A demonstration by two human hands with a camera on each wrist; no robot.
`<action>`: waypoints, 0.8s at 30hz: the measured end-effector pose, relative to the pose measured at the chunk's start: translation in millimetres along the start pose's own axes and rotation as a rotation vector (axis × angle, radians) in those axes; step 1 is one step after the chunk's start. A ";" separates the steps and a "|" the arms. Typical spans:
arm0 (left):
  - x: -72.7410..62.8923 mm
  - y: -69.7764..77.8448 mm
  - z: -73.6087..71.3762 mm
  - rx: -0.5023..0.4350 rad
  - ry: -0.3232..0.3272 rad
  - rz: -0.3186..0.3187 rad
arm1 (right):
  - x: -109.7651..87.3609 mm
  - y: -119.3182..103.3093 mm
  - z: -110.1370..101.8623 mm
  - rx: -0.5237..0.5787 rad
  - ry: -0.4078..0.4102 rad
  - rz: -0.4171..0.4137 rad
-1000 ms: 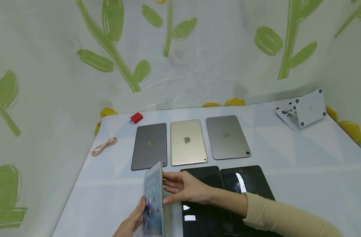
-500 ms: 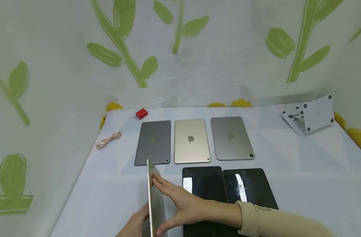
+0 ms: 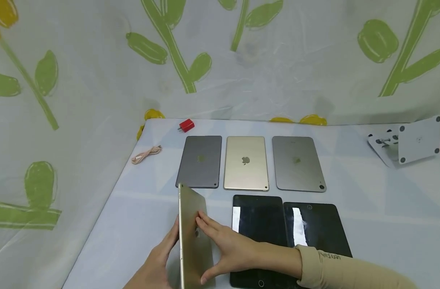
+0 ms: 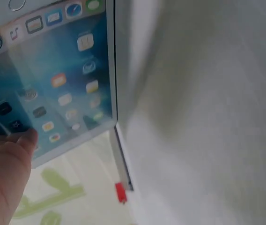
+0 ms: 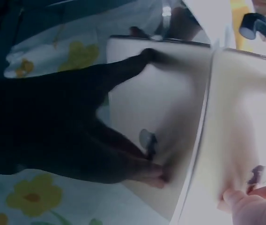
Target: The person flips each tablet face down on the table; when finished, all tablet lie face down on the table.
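Observation:
A tablet [image 3: 192, 245] with a gold back stands on edge at the front left in the head view, its back facing right. In the left wrist view its lit screen [image 4: 72, 61] shows rows of app icons. My left hand [image 3: 156, 259] grips it from the screen side, fingertips on the glass in the left wrist view [image 4: 4, 173]. My right hand [image 3: 234, 247] touches the gold back with spread fingers and thumb, around the logo in the right wrist view [image 5: 77, 126]. The tablet hides part of my left hand.
Grey [image 3: 201, 160], gold [image 3: 246, 164] and silver [image 3: 297, 160] tablets lie face down behind. Two dark tablets [image 3: 261, 218] lie screen up under my right forearm. Left back holds a cable [image 3: 146, 154] and a red charger [image 3: 186, 125]; a white stand [image 3: 418, 140] is back right.
The tablet has turned from showing its screen, through edge-on, to showing its gold back. My right hand has gone from its edge to its back. The head view has shifted left.

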State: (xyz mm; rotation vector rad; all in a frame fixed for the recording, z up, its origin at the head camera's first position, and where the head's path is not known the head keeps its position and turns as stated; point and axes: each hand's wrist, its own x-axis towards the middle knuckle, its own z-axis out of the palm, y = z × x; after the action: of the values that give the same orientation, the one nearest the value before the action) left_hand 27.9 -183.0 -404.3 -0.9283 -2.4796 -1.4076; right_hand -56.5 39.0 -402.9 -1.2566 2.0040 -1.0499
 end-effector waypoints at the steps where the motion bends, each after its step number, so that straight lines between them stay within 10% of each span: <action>1: -1.3 0.2 -1.5 0.022 0.013 0.010 | -0.3 0.3 1.2 -0.025 -0.004 0.002; 12: -16.4 -16.2 -10.2 0.166 0.099 0.150 | -1.6 1.1 13.9 -0.322 -0.009 -0.014; 24: -32.1 -24.2 -25.9 0.230 0.011 0.020 | 1.2 -5.0 23.4 -0.488 -0.004 0.017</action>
State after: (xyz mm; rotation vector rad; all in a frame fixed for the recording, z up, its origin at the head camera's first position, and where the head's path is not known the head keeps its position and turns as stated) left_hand 35.2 -227.4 -420.7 -0.8910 -2.5472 -1.0887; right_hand -36.5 29.0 -411.5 -1.4706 2.3476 -0.5587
